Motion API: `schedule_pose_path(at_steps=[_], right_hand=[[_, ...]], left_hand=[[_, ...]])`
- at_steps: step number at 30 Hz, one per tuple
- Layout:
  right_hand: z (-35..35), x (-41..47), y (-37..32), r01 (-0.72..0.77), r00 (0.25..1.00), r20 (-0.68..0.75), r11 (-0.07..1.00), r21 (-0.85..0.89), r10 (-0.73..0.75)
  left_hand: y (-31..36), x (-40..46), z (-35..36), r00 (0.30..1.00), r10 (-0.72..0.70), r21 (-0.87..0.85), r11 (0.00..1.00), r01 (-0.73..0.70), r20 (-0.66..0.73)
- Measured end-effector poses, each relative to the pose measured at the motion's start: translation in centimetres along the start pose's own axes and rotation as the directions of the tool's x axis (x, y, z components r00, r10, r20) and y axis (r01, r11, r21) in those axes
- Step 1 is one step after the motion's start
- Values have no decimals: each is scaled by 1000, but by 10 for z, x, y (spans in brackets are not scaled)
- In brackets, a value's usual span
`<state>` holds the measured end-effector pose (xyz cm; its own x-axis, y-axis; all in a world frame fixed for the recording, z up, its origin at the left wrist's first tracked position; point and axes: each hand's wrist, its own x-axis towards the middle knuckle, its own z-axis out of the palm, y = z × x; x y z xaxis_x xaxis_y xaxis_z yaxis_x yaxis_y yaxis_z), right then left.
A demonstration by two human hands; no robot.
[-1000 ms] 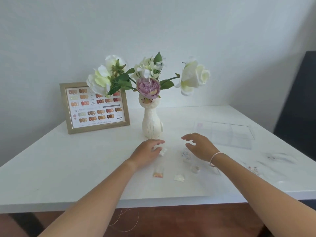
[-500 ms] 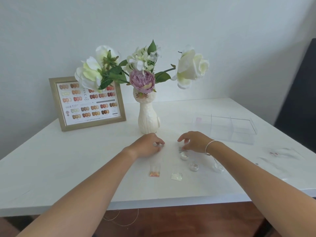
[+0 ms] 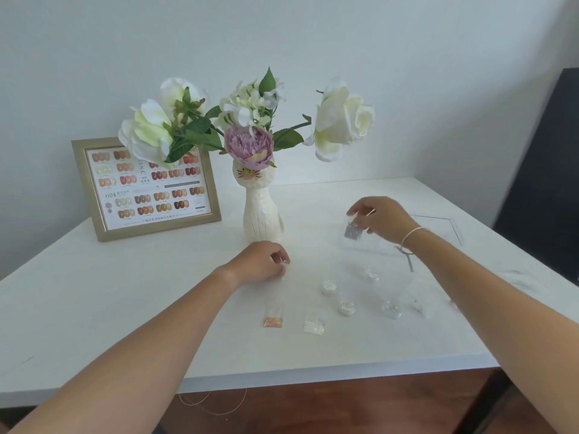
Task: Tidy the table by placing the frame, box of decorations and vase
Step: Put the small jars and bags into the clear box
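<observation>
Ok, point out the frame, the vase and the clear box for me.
frame (image 3: 82,189): head view, on its left gold edge.
vase (image 3: 262,214): head view, on the middle of its white body.
clear box (image 3: 451,225): head view, on its far right rim, past the right hand.

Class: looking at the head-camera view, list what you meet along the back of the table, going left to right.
Gold-framed nail colour chart → white cat-shaped vase of flowers → right hand holding a small clear packet → clear plastic compartment box.
</observation>
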<state>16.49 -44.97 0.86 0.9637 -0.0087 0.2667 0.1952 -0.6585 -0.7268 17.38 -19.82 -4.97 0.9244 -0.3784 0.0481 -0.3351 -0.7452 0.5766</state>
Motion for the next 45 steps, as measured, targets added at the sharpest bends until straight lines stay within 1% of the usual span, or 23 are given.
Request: schedule_pose_path(at_steps=[5,7,10,12,16,20,22,24,26,29,31,36,41,45], right_hand=[[-21,16,16,-22,988,-155,999,-38,16],[-21,22,22,-16,977,-212,997,-72,1],[-17,29,29,-35,966,-260,997,-75,14],[-14,33,34,-54,965,-260,996,-69,34],[-9,36,43,-83,974,-221,991,-110,57],[-5,37,49,-111,988,-122,984,-136,94],[-4,36,49,-94,995,-54,977,-193,85],[-4,35,52,-64,998,-18,959,-277,62],[-6,33,56,-39,998,-53,952,-303,24],[-12,29,60,-11,988,-153,974,-226,-24],[-17,25,62,11,982,-183,982,-187,-46],[-24,12,64,82,976,-186,984,-158,-111],[-23,-1,60,151,966,-186,975,-166,-181],[-19,-9,55,170,965,-168,970,-174,-199]], left_hand=[[9,7,-4,998,26,-88,996,-30,-52],[15,12,-7,997,38,-128,991,-47,-72],[24,20,-10,994,59,-176,982,-74,-88],[32,27,-11,992,79,-199,975,-98,-98],[49,43,-12,984,130,-204,967,-152,-118],[67,62,-9,977,162,-208,960,-188,-136],[75,70,-8,975,172,-215,956,-200,-140],[84,80,-4,976,176,-227,953,-203,-131],[91,90,0,975,188,-232,950,-211,-117],[102,105,9,971,215,-201,951,-233,-108],[107,115,14,968,224,-172,955,-241,-112],[113,133,28,972,209,-120,968,-221,-107],[109,142,40,986,150,-95,983,-157,-75],[106,140,42,981,172,11,985,-172,-92]])
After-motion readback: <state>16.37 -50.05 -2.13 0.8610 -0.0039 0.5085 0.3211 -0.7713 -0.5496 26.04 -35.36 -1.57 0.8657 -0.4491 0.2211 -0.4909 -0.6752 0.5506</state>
